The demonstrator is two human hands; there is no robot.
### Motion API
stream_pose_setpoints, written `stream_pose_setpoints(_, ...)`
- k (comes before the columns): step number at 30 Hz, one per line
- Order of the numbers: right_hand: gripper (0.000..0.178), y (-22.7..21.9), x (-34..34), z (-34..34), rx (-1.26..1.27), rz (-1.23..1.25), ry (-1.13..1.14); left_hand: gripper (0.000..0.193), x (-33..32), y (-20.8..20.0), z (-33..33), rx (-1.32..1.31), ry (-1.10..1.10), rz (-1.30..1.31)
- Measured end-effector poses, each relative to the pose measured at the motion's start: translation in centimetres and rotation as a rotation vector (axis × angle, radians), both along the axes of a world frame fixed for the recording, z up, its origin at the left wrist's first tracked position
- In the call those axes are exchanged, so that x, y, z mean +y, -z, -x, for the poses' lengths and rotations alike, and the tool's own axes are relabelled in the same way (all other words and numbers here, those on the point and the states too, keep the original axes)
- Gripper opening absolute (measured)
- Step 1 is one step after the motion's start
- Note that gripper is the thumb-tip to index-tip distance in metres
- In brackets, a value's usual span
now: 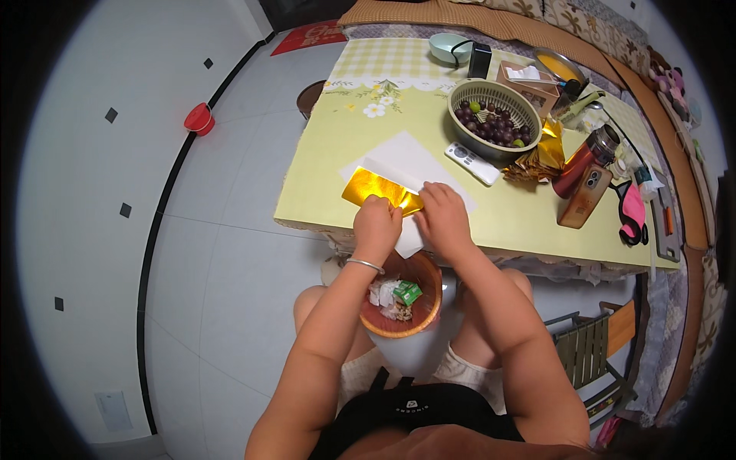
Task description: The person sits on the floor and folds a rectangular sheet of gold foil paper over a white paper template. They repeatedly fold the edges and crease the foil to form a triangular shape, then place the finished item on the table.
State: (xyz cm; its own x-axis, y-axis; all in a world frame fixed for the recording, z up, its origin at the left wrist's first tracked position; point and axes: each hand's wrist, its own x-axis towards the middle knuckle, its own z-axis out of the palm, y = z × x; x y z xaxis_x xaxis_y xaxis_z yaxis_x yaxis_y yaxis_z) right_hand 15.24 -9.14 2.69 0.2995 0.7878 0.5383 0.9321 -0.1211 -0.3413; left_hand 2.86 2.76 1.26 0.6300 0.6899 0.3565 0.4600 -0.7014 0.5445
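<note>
A shiny gold foil paper [370,184], curved over along one side, lies at the table's front edge. Fingers of my left hand [377,232] are closed on its near edge; a bangle circles that wrist. At the foil's right end, my right hand [446,221] pinches it, fingertips bent down and close together. My thumbs are partly hidden. Beneath the foil a white paper sheet [414,150] spreads over the tablecloth, and a white corner hangs past the table edge between my wrists.
A waste bin [431,313] with rubbish stands between my knees. To the right are a remote control [472,163], a grape basket [533,107], stacked gold foil [548,146], a red flask [580,162] and a phone [586,199]. A folding chair [583,354] stands lower right.
</note>
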Motion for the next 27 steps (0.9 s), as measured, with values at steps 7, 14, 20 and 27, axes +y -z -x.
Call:
stream_pose_setpoints(7,0.083,1.9,-1.0,2.6,-0.056,0.266,-0.197,0.023,0.5,0.2,-0.5,0.072,-0.028,0.001)
stream_pose_setpoints(14,0.096,1.9,-0.7,2.6,-0.061,0.353,-0.167,0.025,0.8,0.6,-0.7,0.066,-0.023,-0.033)
stream_pose_setpoints(20,0.100,1.9,-0.7,2.8,-0.077,0.371,-0.132,0.024,0.5,0.1,-0.8,0.076,-0.028,0.010)
stream_pose_setpoints(27,0.098,0.3,-1.1,2.5,-0.087,0.490,-0.178,0.015,1.0,-1.0,0.6,0.018,-0.008,0.013)
